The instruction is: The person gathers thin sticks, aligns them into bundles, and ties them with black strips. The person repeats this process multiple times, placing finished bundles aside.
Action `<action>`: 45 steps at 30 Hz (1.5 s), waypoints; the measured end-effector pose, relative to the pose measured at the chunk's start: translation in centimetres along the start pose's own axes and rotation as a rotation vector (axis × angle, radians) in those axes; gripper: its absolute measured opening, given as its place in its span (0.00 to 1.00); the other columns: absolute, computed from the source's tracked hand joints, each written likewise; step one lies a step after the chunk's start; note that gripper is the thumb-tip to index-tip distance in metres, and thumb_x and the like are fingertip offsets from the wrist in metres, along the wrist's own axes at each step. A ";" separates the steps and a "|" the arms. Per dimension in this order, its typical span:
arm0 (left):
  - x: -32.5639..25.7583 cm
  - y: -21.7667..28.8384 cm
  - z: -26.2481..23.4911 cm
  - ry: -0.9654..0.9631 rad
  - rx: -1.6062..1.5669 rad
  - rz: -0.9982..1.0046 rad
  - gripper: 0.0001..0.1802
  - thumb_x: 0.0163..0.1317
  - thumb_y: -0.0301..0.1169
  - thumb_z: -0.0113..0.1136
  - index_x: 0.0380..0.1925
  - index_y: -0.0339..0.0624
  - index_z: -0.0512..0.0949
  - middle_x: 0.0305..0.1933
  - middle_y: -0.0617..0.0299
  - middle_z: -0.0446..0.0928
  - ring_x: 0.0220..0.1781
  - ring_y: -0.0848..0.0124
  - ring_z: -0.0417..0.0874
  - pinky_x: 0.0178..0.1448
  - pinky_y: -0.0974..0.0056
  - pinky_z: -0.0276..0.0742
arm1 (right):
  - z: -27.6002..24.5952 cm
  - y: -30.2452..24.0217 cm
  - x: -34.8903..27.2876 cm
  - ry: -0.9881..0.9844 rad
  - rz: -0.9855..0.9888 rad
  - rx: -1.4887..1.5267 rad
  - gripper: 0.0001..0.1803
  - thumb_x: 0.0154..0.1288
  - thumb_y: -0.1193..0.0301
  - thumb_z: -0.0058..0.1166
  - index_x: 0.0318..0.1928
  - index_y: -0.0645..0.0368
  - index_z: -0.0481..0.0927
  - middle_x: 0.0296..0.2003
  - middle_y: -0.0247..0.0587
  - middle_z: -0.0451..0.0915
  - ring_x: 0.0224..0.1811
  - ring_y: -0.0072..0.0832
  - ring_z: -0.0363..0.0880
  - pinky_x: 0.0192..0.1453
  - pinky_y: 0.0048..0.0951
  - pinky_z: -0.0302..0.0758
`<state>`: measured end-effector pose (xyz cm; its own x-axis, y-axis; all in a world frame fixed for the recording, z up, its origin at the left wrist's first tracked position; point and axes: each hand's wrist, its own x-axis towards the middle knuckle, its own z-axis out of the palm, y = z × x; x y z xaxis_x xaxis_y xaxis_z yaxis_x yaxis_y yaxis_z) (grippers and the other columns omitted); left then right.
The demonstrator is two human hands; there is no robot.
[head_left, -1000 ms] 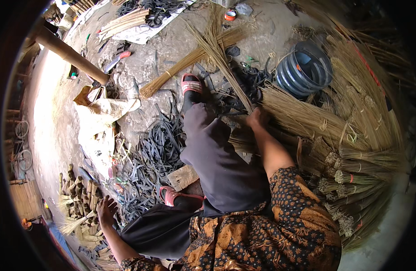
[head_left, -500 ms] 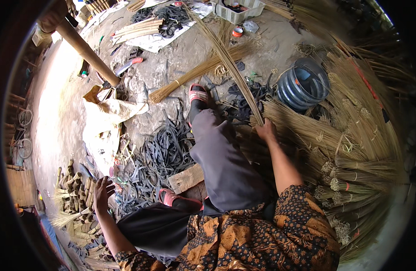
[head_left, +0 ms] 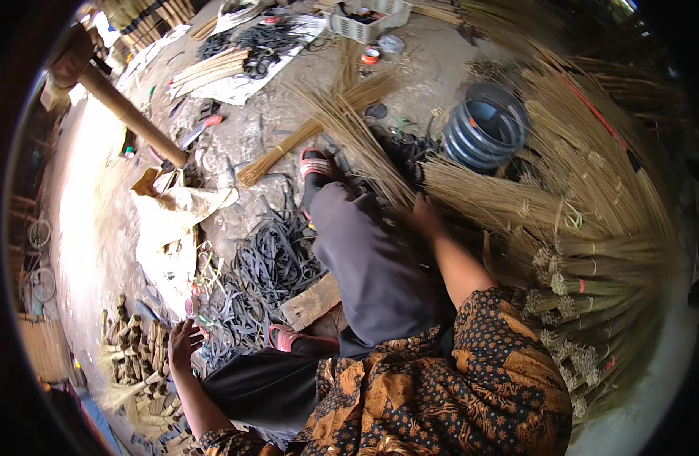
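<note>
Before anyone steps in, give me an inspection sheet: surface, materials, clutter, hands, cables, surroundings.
Surface: grey floor, littered in places.
Materials: loose stalks cross a tied stalk bundle in view; more bundles heaped at right.
Clutter: tangled black strips left of centre; red-handled knife lying on the floor.
Hands: right hand closed on the loose stalks' near end, slightly blurred; left hand open, nothing seen in it.
Cables: nothing seen.
Surroundings: clear ribbed bucket at right, slanting pole at left, pale crate at far edge.
</note>
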<state>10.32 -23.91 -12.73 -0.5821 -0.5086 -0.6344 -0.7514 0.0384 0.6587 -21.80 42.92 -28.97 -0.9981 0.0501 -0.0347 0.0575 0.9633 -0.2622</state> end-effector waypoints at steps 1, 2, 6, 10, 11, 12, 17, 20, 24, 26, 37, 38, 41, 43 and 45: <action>0.4 0.0 0.1 -0.034 -0.013 0.011 0.29 0.74 0.49 0.60 0.63 0.39 0.74 0.48 0.54 0.84 0.37 0.67 0.87 0.39 0.63 0.82 | -1.3 0.0 -0.5 0.008 -0.011 0.093 0.42 0.65 0.44 0.65 0.68 0.62 0.72 0.62 0.64 0.78 0.64 0.61 0.78 0.68 0.52 0.75; 1.0 0.2 0.4 -0.048 -0.029 0.013 0.28 0.73 0.50 0.62 0.62 0.40 0.75 0.48 0.55 0.84 0.37 0.68 0.86 0.38 0.63 0.82 | -3.1 0.1 -0.8 -0.095 0.000 0.159 0.39 0.66 0.45 0.64 0.67 0.62 0.74 0.61 0.63 0.80 0.63 0.59 0.78 0.67 0.51 0.75; 4.1 2.4 2.7 -0.162 0.035 0.023 0.27 0.73 0.52 0.62 0.58 0.44 0.76 0.47 0.57 0.82 0.38 0.68 0.85 0.38 0.63 0.81 | -11.9 0.4 -5.4 0.129 0.004 0.413 0.22 0.73 0.55 0.61 0.54 0.61 0.83 0.48 0.57 0.86 0.53 0.52 0.85 0.56 0.48 0.79; 6.7 5.4 6.1 -0.280 0.198 0.052 0.23 0.73 0.51 0.61 0.56 0.47 0.77 0.36 0.63 0.80 0.30 0.71 0.82 0.32 0.67 0.78 | -23.2 5.5 -10.7 0.445 0.117 0.572 0.20 0.74 0.56 0.60 0.53 0.61 0.82 0.47 0.51 0.87 0.40 0.42 0.90 0.46 0.41 0.83; 7.3 6.1 6.8 -0.325 0.173 0.025 0.22 0.73 0.51 0.61 0.55 0.47 0.77 0.35 0.64 0.79 0.28 0.72 0.81 0.31 0.68 0.77 | -25.7 7.2 -12.2 0.502 0.247 0.506 0.21 0.75 0.56 0.59 0.55 0.60 0.82 0.48 0.50 0.87 0.41 0.41 0.90 0.46 0.41 0.83; 7.6 6.6 7.3 -0.369 0.154 0.014 0.21 0.73 0.50 0.61 0.54 0.48 0.78 0.33 0.65 0.79 0.26 0.73 0.80 0.29 0.69 0.75 | -28.2 9.0 -14.0 0.612 0.248 0.458 0.22 0.75 0.56 0.58 0.58 0.60 0.81 0.49 0.49 0.87 0.42 0.41 0.90 0.46 0.40 0.83; 9.8 8.0 8.6 -0.504 0.249 -0.014 0.26 0.78 0.45 0.54 0.69 0.46 0.70 0.63 0.54 0.75 0.56 0.58 0.79 0.56 0.54 0.79 | -36.6 17.7 -23.3 0.629 0.848 -0.097 0.34 0.77 0.49 0.52 0.70 0.63 0.72 0.66 0.58 0.76 0.63 0.50 0.81 0.64 0.48 0.80; 10.8 7.8 8.3 -0.613 0.214 0.010 0.27 0.81 0.44 0.48 0.73 0.45 0.70 0.70 0.49 0.73 0.66 0.53 0.78 0.65 0.51 0.80 | -39.0 22.1 -29.3 0.321 1.232 -0.397 0.39 0.77 0.47 0.48 0.75 0.64 0.65 0.76 0.58 0.63 0.74 0.54 0.70 0.72 0.51 0.74; 11.0 6.9 7.5 -0.633 0.121 -0.022 0.28 0.81 0.43 0.47 0.72 0.38 0.68 0.66 0.45 0.75 0.62 0.52 0.80 0.63 0.48 0.82 | -40.8 26.9 -35.1 0.225 1.557 -0.487 0.39 0.76 0.48 0.51 0.76 0.61 0.66 0.75 0.54 0.66 0.75 0.48 0.69 0.73 0.51 0.72; 10.7 6.5 7.2 -0.574 0.169 -0.042 0.29 0.81 0.43 0.49 0.74 0.38 0.66 0.65 0.44 0.76 0.61 0.50 0.82 0.63 0.48 0.84 | -41.4 28.6 -38.0 0.166 1.669 -0.450 0.37 0.76 0.50 0.53 0.75 0.60 0.67 0.74 0.51 0.67 0.74 0.47 0.69 0.73 0.50 0.72; 10.1 6.5 7.0 -0.511 0.213 -0.056 0.30 0.80 0.45 0.50 0.74 0.40 0.67 0.68 0.43 0.74 0.64 0.50 0.81 0.61 0.50 0.83 | -38.9 42.9 -50.6 0.278 1.579 0.126 0.29 0.68 0.48 0.58 0.64 0.47 0.81 0.63 0.46 0.80 0.68 0.41 0.77 0.70 0.45 0.73; 10.1 6.6 6.9 -0.517 0.197 -0.079 0.30 0.80 0.45 0.51 0.74 0.39 0.67 0.68 0.43 0.74 0.62 0.51 0.82 0.60 0.51 0.84 | -39.5 43.0 -50.9 0.282 1.479 0.082 0.28 0.67 0.46 0.58 0.61 0.46 0.83 0.62 0.46 0.81 0.65 0.38 0.78 0.69 0.47 0.72; 10.0 6.7 7.1 -0.482 0.214 -0.038 0.30 0.79 0.46 0.53 0.73 0.39 0.68 0.68 0.43 0.75 0.60 0.52 0.83 0.58 0.52 0.84 | -43.6 39.7 -50.2 0.465 1.428 0.301 0.23 0.68 0.50 0.57 0.57 0.47 0.84 0.54 0.43 0.84 0.57 0.35 0.82 0.64 0.46 0.77; 9.9 6.9 7.3 -0.441 0.244 -0.048 0.30 0.78 0.46 0.55 0.71 0.40 0.70 0.66 0.44 0.77 0.57 0.53 0.84 0.55 0.53 0.85 | -46.1 35.2 -48.7 0.796 1.396 0.731 0.19 0.71 0.55 0.54 0.55 0.50 0.83 0.48 0.41 0.86 0.51 0.36 0.85 0.59 0.43 0.81; 9.9 7.1 7.4 -0.455 0.232 -0.045 0.30 0.78 0.46 0.55 0.71 0.39 0.71 0.66 0.44 0.77 0.56 0.54 0.85 0.54 0.54 0.85 | -47.6 30.7 -46.5 0.982 1.035 1.197 0.18 0.72 0.58 0.53 0.55 0.53 0.82 0.44 0.40 0.86 0.46 0.36 0.86 0.55 0.42 0.85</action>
<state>-3.11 -22.31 -17.31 -0.5849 -0.0905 -0.8060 -0.7982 0.2408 0.5522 25.46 82.75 10.53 -0.1888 0.9573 -0.2187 0.1199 -0.1986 -0.9727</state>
